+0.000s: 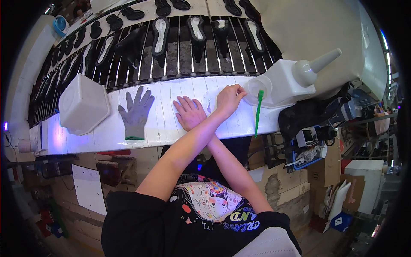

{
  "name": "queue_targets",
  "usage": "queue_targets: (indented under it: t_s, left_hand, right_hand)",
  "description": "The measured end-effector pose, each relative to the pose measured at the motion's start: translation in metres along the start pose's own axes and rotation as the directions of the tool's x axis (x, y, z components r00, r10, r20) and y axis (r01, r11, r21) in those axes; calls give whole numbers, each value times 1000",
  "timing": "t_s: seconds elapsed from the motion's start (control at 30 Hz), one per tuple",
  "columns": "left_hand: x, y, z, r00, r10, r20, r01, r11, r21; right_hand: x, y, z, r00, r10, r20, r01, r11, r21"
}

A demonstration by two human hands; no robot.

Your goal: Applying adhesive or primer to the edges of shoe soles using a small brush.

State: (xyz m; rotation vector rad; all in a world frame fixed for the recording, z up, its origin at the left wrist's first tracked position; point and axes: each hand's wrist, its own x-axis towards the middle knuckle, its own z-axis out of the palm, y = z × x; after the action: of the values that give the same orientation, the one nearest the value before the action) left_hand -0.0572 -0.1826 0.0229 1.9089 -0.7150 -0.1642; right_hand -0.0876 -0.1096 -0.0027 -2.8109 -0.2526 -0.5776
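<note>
My forearms cross, the left one on top, so my left hand (pixel 230 100) reaches to the right. Its fingers are pinched at the left rim of a clear plastic cup (pixel 252 97); the exact contact is small to see. A green brush (pixel 257 115) leans in the cup, its handle pointing toward the bench's front edge. My right hand (pixel 190 113) lies palm down on the white bench (pixel 167 124), fingers spread, holding nothing. Left of it, a grey knitted glove (pixel 136 112) with a green cuff lies flat.
A white plastic container (pixel 84 104) stands left, a white bottle with a long nozzle (pixel 295 81) right. Beyond the bench, metal rollers (pixel 177 55) carry black shoes (pixel 160 40), some with white insides. A blue-edged tray (pixel 306 156) of items hangs low right.
</note>
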Motion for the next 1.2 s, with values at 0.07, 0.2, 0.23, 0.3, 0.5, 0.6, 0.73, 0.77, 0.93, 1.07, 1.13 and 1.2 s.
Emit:
queue_targets:
  t_s: [0.07, 0.2, 0.23, 0.3, 0.5, 0.6, 0.73, 0.77, 0.93, 1.07, 1.13, 1.2]
  left_hand:
    - [0, -1, -1, 1000, -12, 28, 11, 1000, 17]
    - [0, 3, -4, 1000, -26, -8, 26, 999, 21]
    - [1, 4, -5, 999, -41, 0, 41, 999, 25]
    - [1, 6, -7, 998, -56, 8, 56, 998, 28]
    - [-1, 7, -10, 997, -67, -23, 67, 998, 7]
    - [-1, 7, -10, 997, -61, -45, 62, 998, 21]
    - [1, 5, -8, 994, -88, -70, 87, 996, -13]
    - [2, 4, -7, 994, -74, -85, 72, 997, -26]
    - [9, -5, 2, 975, 151, -163, -172, 977, -126]
    - [11, -5, -1, 983, 172, -66, -184, 945, -269]
    - [10, -6, -4, 978, 201, -49, -207, 949, -239]
    - [9, -7, -5, 973, 229, -33, -230, 950, -211]
  right_hand:
    - [0, 0, 1, 1000, 2, 5, -2, 1000, -1]
    - [-2, 1, 3, 1000, 2, -5, -2, 1000, -1]
    - [-1, 0, 2, 1000, 1, -4, -1, 1000, -2]
    - [-1, 0, 2, 1000, 3, 5, -3, 1000, 3]
    - [0, -1, 2, 1000, 1, 7, -1, 1000, 1]
    - [0, 0, 2, 1000, 0, -6, 0, 1000, 2]
    - [0, 0, 1, 1000, 2, 2, -2, 1000, 1]
    - [0, 0, 1, 1000, 1, -3, -1, 1000, 5]
    - [0, -1, 0, 1000, -3, -5, 3, 1000, 9]
    - [-1, 0, 2, 1000, 4, -9, -3, 1000, 12]
    - [-1, 0, 2, 1000, 6, -3, -6, 1000, 17]
    - [0, -1, 2, 1000, 3, -5, -3, 1000, 4]
